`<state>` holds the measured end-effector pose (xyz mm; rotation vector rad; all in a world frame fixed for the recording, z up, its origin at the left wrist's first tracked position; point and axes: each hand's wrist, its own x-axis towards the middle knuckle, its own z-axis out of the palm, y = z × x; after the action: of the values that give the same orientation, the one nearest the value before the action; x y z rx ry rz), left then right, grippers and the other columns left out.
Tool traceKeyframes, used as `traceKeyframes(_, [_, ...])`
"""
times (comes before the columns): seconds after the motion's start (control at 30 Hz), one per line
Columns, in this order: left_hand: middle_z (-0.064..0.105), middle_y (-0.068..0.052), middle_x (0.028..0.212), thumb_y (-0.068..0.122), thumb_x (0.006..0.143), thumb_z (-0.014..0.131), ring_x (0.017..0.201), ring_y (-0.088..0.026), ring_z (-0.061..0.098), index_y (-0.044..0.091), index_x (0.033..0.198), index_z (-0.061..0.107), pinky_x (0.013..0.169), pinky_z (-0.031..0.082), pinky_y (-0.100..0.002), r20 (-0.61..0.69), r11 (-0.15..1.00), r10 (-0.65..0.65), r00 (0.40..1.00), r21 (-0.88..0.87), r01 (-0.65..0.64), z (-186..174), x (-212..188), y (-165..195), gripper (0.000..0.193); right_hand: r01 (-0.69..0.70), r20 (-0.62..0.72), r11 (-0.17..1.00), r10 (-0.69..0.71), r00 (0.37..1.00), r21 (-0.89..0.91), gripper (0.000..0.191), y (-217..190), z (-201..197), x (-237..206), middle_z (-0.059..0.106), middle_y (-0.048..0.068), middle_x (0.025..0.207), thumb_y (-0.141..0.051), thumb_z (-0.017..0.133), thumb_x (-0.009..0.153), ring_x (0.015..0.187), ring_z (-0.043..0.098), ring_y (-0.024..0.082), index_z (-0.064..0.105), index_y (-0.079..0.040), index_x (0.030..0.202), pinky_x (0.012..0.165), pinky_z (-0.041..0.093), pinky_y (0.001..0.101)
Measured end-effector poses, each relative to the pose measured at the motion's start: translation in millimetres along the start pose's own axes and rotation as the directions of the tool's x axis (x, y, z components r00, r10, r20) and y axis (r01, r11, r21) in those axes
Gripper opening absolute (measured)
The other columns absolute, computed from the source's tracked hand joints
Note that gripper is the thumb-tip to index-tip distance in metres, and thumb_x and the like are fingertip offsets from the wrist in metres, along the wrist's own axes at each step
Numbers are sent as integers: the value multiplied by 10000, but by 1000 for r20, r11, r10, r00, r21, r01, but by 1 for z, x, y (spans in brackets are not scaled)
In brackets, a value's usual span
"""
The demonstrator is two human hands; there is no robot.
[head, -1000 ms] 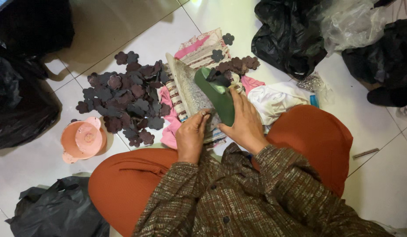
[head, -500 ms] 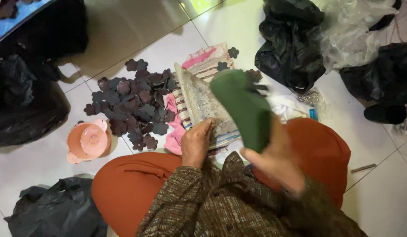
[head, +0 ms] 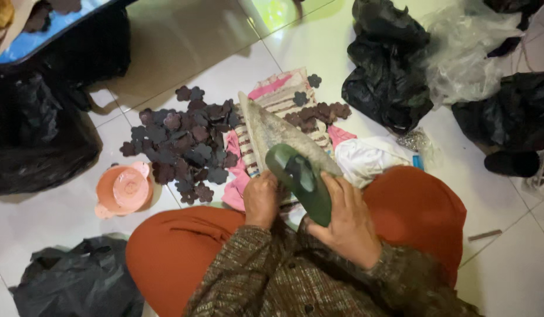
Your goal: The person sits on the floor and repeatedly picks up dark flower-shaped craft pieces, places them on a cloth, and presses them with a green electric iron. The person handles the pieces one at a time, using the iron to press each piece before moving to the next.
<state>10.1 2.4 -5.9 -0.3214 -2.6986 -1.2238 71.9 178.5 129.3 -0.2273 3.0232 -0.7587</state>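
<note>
A green sole-shaped piece (head: 301, 182) sits over the lap, the right hand (head: 345, 226) with fingers wrapped around it, the left hand (head: 261, 198) with fingers curled at its edge; many dark flower-shaped cutouts (head: 181, 144) already lie piled on the floor beside a striped cloth (head: 283, 97)

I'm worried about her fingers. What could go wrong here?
The right hand holds a green sandal-shaped thing close above the left hand, so it might knock those fingers. The pile of dark flower-shaped pieces lies loose on the smooth floor tiles beside her knee, so a nudge could probably scatter them.
</note>
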Motion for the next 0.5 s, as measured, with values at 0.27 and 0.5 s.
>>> traceKeyframes(0.27, [693,-158,855,94,862,712,781,-365,685,66,929,697,672,542,-466,10,993,-79,997,-91,80,-6,5,14,75,19,-2,985,-19,1000,171,1004,7,-1,5,489,288,1340,-292,868,700,1237,503,427,332,56,1474,1021,421,515])
traceKeyframes(0.5, [755,-119,1023,114,920,681,830,-315,728,136,1116,743,697,574,-404,-10,991,-53,999,-122,51,-12,6,22,206,418,-293,877,-346,891,235,860,22,-27,-24,521,239,1328,-271,786,774,1230,530,338,393,-46,1505,1022,447,460])
